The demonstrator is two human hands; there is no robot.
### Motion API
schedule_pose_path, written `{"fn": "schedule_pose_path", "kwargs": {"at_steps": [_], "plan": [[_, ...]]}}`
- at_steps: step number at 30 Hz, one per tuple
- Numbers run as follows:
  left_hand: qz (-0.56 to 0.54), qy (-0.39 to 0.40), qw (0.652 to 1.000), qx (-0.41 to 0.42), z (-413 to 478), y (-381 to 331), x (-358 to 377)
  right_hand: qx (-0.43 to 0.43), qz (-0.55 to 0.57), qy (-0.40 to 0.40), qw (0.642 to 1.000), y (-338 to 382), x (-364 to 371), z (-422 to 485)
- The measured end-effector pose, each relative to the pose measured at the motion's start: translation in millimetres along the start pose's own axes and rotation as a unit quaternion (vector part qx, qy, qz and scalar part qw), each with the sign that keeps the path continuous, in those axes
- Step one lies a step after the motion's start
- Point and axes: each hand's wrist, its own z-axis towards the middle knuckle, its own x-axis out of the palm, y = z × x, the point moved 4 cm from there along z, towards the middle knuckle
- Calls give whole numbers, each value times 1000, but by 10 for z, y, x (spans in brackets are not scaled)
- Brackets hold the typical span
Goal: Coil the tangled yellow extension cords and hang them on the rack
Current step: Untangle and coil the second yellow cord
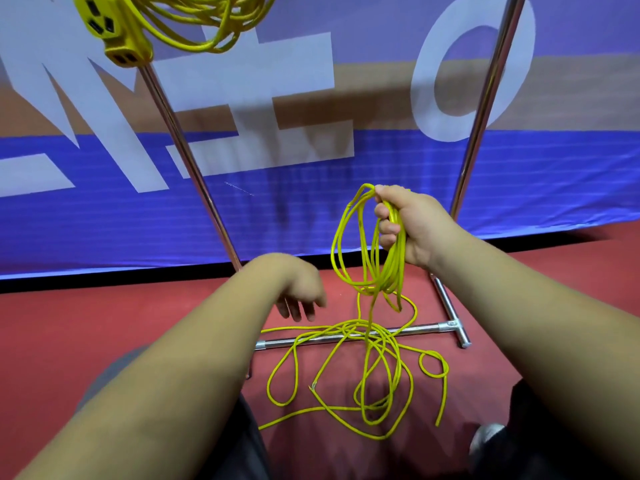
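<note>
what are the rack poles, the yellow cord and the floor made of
The rack poles: metal, polished, by the bright reflections. The yellow cord: likely a plastic or rubber jacket, smooth, in limp loops. The floor: red, matte, perhaps rubber or vinyl matting, unsure.

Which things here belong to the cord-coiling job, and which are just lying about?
Job: looped yellow cord gripped by right hand; tangled yellow cord lying loose; chrome tube rack; yellow power strip hanging above; left hand.
Not: blue lettered banner; red floor.

yellow cord (397, 261): part looped, rest tangled on floor | coiled cord (204, 47): hanging by rack (487, 98)
</note>
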Motion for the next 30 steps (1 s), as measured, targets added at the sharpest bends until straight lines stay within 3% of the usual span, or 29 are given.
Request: {"fn": "schedule_pose_path", "kwargs": {"at_steps": [3,10,15,19,21,24,28,30], "plan": [[115,5,990,76,224,-185,270,-9,13,2,1000,90,27,15],[122,-43,967,219,554,-326,756,-11,102,62,993,263,117,-11],[104,-4,959,262,610,-359,910,1,155,78,985,355,72,-23],[118,-53,963,237,652,-317,777,-5,175,71,982,454,4,-15],[81,-96,968,218,611,-289,585,-21,168,58,984,524,-42,-20],[-102,-163,964,181,471,-235,228,-64,89,31,993,616,-134,-33],[-278,-255,914,149,148,-202,-237,-108,-64,18,992,607,-203,-36],[-367,-250,885,139,19,-224,-355,-118,-115,20,986,555,-194,-33]]}}
